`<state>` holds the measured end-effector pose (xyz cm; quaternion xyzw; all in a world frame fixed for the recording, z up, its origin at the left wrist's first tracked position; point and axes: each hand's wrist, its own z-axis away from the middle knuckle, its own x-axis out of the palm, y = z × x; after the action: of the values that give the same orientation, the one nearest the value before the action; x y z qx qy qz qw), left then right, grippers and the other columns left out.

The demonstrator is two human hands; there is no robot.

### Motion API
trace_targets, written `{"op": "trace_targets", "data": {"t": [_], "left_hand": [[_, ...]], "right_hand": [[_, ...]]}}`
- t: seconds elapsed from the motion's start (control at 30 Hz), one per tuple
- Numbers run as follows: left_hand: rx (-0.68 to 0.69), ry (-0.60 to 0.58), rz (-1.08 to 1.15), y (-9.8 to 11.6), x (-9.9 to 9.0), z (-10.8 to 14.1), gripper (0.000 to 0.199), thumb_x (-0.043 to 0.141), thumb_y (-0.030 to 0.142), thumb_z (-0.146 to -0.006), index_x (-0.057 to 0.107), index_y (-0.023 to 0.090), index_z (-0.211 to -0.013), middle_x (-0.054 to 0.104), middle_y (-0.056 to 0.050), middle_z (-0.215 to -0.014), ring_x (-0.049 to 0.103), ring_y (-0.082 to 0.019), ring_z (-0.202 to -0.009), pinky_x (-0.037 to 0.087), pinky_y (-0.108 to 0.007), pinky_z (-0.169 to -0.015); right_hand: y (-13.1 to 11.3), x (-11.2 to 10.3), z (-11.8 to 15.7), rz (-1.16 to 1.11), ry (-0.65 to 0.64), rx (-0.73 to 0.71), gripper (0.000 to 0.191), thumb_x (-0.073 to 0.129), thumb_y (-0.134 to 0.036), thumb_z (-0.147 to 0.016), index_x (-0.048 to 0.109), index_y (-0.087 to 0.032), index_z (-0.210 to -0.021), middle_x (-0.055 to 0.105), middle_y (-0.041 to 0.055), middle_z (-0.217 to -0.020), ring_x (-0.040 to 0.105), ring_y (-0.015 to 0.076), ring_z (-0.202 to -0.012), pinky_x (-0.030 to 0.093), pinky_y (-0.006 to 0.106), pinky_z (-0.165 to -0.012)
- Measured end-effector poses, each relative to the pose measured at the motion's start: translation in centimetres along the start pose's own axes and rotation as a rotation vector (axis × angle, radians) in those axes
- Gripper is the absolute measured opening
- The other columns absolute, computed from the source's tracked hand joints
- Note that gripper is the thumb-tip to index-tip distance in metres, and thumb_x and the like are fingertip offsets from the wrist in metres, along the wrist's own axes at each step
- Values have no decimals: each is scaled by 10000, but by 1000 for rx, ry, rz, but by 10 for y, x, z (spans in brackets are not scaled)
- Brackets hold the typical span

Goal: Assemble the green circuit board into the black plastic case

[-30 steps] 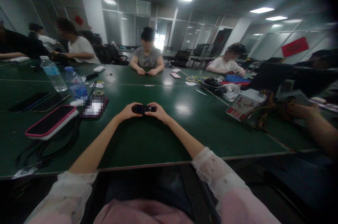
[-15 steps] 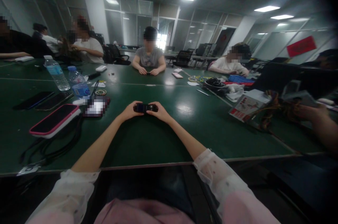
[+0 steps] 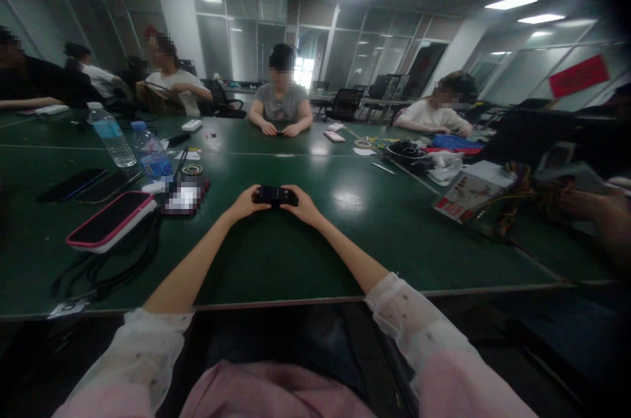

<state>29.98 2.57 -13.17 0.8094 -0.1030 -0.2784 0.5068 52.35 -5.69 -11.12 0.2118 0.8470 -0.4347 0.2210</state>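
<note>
Both of my hands hold a small black oblong device [image 3: 275, 197] over the green table in front of me. Its exact kind is too dark and small to make out. My left hand [image 3: 246, 203] is closed around the left end, thumb along the near edge. At the right end, my right hand [image 3: 302, 205] grips it in the same way. The fingers behind the device are mostly hidden.
On the left of the green table [image 3: 276, 267] lie a pink-edged phone [image 3: 112, 221], black cables, dark phones and two bottles [image 3: 111, 135]. A metal box with wires [image 3: 476, 191] stands right, beside another person's hand [image 3: 604, 208]. Across sits a person in grey [image 3: 282, 102].
My right thumb has shifted right, off the device's middle, so more of its dark face shows. Things on the table appear slightly further right. A person at the back left has moved their arms.
</note>
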Motion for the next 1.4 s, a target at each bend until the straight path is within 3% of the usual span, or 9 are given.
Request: {"op": "trace_targets", "data": {"t": [0.23, 0.57, 0.77, 0.97, 1.23, 1.4], "left_hand": [[-11, 7, 47, -9, -1, -2, 766, 830, 236, -576, 469, 138, -1245, 642, -135, -1124, 632, -275, -1035, 458, -488, -941], [-35, -13, 73, -1, 1, 0, 716, 797, 211, -638, 473, 131, -1272, 683, -128, -1050, 656, -254, -988, 470, -489, -928], [-40, -22, 73, 2, 1, 1, 704, 796, 222, -646, 487, 146, -1274, 652, -138, -1154, 643, -243, -1031, 456, -470, -962], [6, -3, -43, 4, 2, 1, 629, 767, 311, -687, 529, 152, -1247, 633, -130, -1203, 616, -253, -1084, 436, -460, -988], [21, 41, -369, 9, 2, 3, 574, 741, 371, -706, 572, 163, -1214, 624, -129, -1199, 580, -298, -1115, 407, -485, -990], [33, 14, -402, 13, 0, 4, 512, 728, 387, -719, 609, 156, -1160, 644, -123, -1149, 589, -302, -1079, 426, -466, -963]], "right_hand": [[8, 2, 0, -84, 5, 59, 490, 699, -316, -742, 518, -216, -1187, 611, 66, -1129, 588, 222, -1058, 437, 384, -954], [10, -4, -3, -280, 91, 217, 547, 703, -426, -722, 500, -220, -1185, 593, 73, -1146, 580, 216, -1046, 454, 384, -940], [25, -23, -10, -208, 411, 283, 645, 629, -567, -741, 428, -206, -1237, 584, 106, -1153, 567, 234, -1057, 448, 383, -936], [41, -39, -7, 132, 597, 314, 538, 610, -436, -788, 429, -164, -1214, 567, 141, -1144, 550, 262, -1055, 427, 420, -946], [48, -33, 0, 384, 530, 337, 459, 649, -334, -775, 488, -152, -1164, 548, 157, -1123, 510, 298, -1073, 419, 466, -937], [50, -29, 3, 434, 438, 386, 442, 652, -284, -767, 494, -158, -1161, 523, 169, -1133, 489, 324, -1083, 405, 499, -931]]}}
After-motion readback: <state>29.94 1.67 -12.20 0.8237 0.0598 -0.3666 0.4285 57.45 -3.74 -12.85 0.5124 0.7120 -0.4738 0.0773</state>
